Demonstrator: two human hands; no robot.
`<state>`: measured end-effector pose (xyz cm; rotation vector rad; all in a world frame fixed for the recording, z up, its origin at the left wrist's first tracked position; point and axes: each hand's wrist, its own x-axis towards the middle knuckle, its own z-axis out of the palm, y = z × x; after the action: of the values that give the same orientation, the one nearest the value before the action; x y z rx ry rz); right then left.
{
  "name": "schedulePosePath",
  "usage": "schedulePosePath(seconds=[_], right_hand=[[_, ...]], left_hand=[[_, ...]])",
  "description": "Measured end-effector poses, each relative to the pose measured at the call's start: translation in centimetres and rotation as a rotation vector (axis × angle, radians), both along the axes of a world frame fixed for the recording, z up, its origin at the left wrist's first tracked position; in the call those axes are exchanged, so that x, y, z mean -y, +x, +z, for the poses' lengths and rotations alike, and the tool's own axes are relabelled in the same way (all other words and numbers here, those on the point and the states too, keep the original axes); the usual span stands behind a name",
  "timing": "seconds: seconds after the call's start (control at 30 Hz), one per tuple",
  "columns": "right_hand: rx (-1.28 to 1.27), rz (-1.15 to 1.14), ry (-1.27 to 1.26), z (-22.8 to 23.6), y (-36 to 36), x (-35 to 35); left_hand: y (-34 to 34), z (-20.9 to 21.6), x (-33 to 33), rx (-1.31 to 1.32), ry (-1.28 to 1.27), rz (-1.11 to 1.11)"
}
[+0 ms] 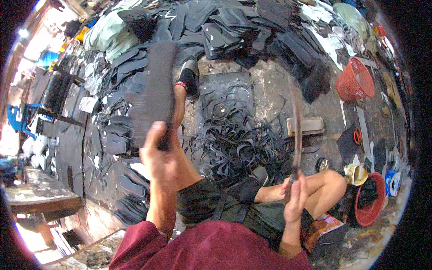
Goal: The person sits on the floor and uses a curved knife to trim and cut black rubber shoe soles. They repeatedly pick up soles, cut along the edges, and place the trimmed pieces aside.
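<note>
Maroon shirt [211, 245] nearest; left hand [159, 156], fingers gripping a blurred black slab [158, 85] beside the outstretched leg [186, 165]; right hand [294, 195], fingers around a long curved blade [297, 135], upright, presumably to stay clear of the slab.

A pale, greenish sack [105, 38] bulges at the upper left of the frame, and a second light sack [353, 19] sits at the upper right. Below that one stands a red mesh basket [353, 85]. At the lower right, a red tub [370, 217] lies between a cream-yellow container [357, 174] and a blue-and-white box [393, 182]. A blue plastic chair [12, 117] shows at the left edge, above a worn wooden table [40, 192].
</note>
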<state>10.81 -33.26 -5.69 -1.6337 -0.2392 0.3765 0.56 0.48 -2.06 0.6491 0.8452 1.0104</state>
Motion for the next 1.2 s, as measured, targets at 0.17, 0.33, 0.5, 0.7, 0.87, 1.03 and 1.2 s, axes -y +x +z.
schedulePosePath(seconds=[0.17,0.33,0.5,0.7,0.87,1.03,1.2], right_hand=[[0.033,0.040,0.113,-2.3,-2.7,-0.8],[0.038,-0.024,0.113,-2.8,-2.6,-0.7],[0.063,0.012,0.099,-3.2,-2.1,-0.7],[-0.006,0.005,0.075,-3.5,-1.3,-1.4],[0.077,0.034,0.028,-4.0,-1.6,-1.1],[0.440,0.120,-0.124,-4.1,-1.5,-1.2],[0.552,0.188,-0.119,-4.3,-2.7,-1.9]], left_hand=[[4.2,2.6,3.5,0.322,-0.349,-0.014],[4.9,1.2,5.8,0.150,-0.359,-0.253],[5.5,1.2,3.5,0.536,-0.467,-0.185],[6.3,0.2,4.9,0.235,-0.491,-0.169],[6.3,-0.1,5.6,0.266,-0.245,-0.213],[5.8,2.2,7.0,0.260,-0.431,-0.186],[5.2,2.8,7.1,0.245,-0.401,-0.191]])
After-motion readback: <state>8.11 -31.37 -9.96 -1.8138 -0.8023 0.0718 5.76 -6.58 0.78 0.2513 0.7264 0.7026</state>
